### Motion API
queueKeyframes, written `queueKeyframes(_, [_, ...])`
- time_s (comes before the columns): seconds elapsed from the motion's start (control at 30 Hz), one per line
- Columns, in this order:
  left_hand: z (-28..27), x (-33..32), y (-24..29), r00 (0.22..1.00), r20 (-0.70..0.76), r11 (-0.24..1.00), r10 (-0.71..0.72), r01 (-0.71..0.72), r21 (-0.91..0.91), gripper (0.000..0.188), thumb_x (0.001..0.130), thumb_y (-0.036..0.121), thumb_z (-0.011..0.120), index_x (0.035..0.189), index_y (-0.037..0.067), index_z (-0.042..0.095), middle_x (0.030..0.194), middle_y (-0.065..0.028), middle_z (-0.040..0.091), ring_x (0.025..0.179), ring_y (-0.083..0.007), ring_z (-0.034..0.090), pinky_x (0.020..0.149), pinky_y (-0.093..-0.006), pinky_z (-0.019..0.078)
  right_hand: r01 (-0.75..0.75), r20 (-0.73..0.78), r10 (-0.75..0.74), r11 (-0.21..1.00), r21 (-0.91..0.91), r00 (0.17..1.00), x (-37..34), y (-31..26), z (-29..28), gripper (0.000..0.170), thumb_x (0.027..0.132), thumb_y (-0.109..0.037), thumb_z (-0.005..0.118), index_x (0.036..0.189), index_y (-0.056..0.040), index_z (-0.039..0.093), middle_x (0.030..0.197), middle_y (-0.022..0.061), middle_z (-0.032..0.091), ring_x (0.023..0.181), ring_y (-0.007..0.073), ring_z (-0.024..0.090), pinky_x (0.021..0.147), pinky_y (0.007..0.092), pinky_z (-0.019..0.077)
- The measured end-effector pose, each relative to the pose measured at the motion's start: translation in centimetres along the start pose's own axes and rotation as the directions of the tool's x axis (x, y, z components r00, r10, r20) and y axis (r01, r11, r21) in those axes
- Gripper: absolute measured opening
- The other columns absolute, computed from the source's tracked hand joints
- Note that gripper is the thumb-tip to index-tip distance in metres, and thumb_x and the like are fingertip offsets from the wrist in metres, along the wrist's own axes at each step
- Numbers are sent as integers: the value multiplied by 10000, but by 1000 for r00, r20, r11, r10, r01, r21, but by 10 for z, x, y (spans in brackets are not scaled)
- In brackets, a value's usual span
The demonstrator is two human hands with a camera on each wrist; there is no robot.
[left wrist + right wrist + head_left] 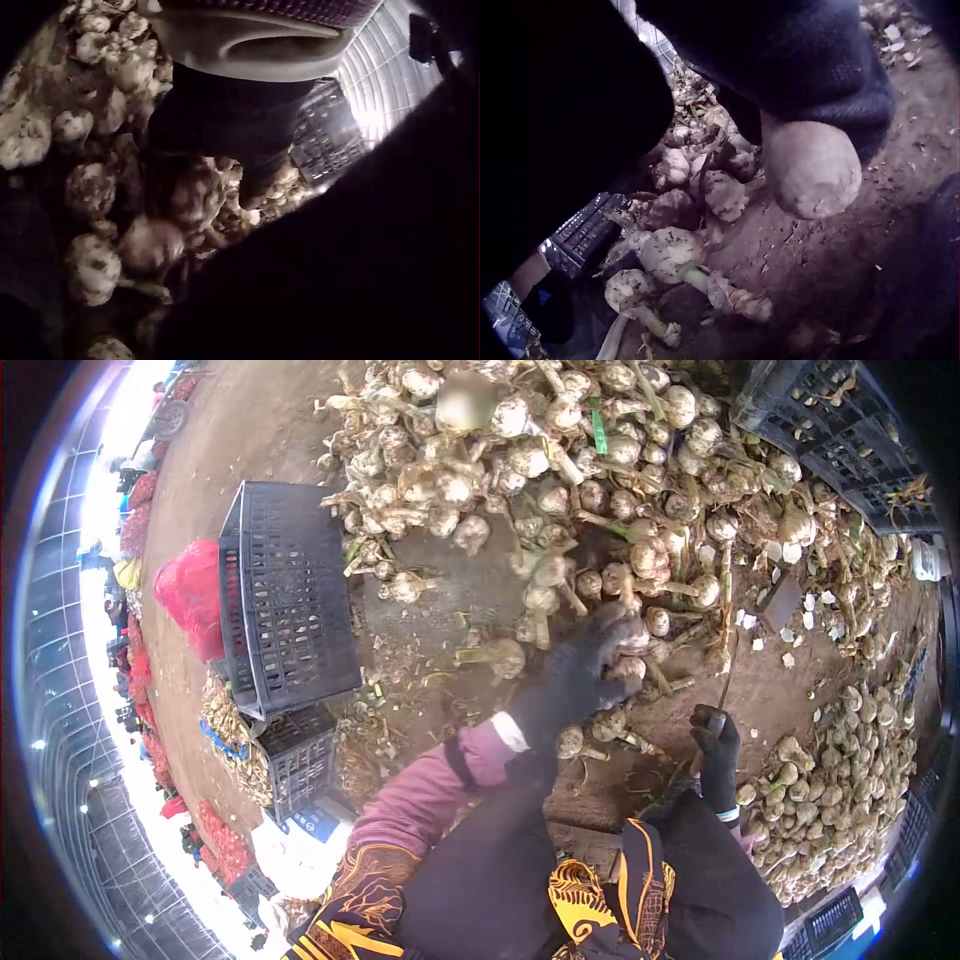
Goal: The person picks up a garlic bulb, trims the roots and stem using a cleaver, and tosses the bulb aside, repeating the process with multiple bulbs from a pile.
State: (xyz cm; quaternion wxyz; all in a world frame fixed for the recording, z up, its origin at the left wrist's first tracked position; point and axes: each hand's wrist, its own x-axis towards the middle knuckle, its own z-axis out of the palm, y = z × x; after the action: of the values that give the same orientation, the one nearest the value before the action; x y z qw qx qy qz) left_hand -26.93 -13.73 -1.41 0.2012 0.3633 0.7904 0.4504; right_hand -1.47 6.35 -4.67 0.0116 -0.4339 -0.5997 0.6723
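My left hand [590, 660], in a dark glove, reaches into the near edge of the garlic heap, its thumb and fingers curled round a garlic bulb [628, 668]. In the left wrist view, a purplish garlic bulb [199, 191] shows close to the dark glove. Off to the right, my gloved right hand [716, 748] grips a knife [728, 678], its thin blade pointing away from me. The rounded wooden handle end [814, 171] pokes out below the glove in the right wrist view. Stemmed garlic bulbs [671, 255] lie on the soil beyond it.
A large heap of untrimmed garlic [520, 450] spreads ahead. Trimmed bulbs [840, 780] are piled at the right. Black plastic crates [290, 600] stand at the left, and another crate [850, 440] is tipped at the upper right. White peel scraps [790, 635] litter the soil.
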Motion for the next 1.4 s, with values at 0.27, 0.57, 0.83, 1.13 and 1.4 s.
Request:
queueKeyframes(0.27, [-109, 81, -127, 879, -360, 652, -313, 474, 591, 484, 810, 444, 649, 1157, 109, 617, 1028, -170, 658, 1010, -316, 613, 885, -442, 476, -14, -51, 15, 1000, 26, 999, 5, 29, -15, 246, 846, -38, 643, 1091, -23, 630, 962, 26, 659, 837, 100, 582, 705, 234, 472])
queueKeyframes(0.57, [-113, 104, -117, 730, -84, 508, -679, 549, 663, 582, 738, 500, 703, 1091, 39, 667, 1123, -219, 650, 1045, -349, 634, 900, -430, 504, -14, -90, 19, 998, 59, 996, 0, 19, -25, 245, 844, -15, 619, 1089, -17, 630, 957, 35, 657, 849, 128, 594, 753, 263, 480])
queueKeyframes(0.83, [-104, 94, -120, 808, -55, 608, -587, 484, 629, 641, 703, 539, 721, 1128, 69, 628, 1047, -223, 663, 974, -360, 650, 855, -445, 508, 8, -56, -7, 1000, 14, 998, -4, 9, -19, 221, 857, -55, 623, 1075, -15, 630, 959, 41, 665, 865, 130, 603, 754, 268, 485])
queueKeyframes(1.13, [-51, 23, -121, 949, 42, 666, -312, 186, 723, 844, 682, 441, 760, 1357, 74, 413, 1141, -278, 601, 1043, -408, 606, 891, -485, 487, 7, -76, 1, 995, 102, 997, -1, 29, -23, 288, 797, -25, 634, 1084, -10, 631, 977, 60, 668, 870, 148, 612, 756, 281, 491])
queueKeyframes(1.4, [-57, 14, -94, 890, -36, 781, -455, 418, 463, 707, 680, 418, 777, 1228, 78, 488, 1053, -221, 635, 963, -409, 623, 818, -476, 504, -28, -37, 30, 999, 31, 999, -2, 17, -16, 306, 798, -28, 649, 1102, -4, 627, 991, 55, 665, 879, 146, 612, 775, 278, 488])
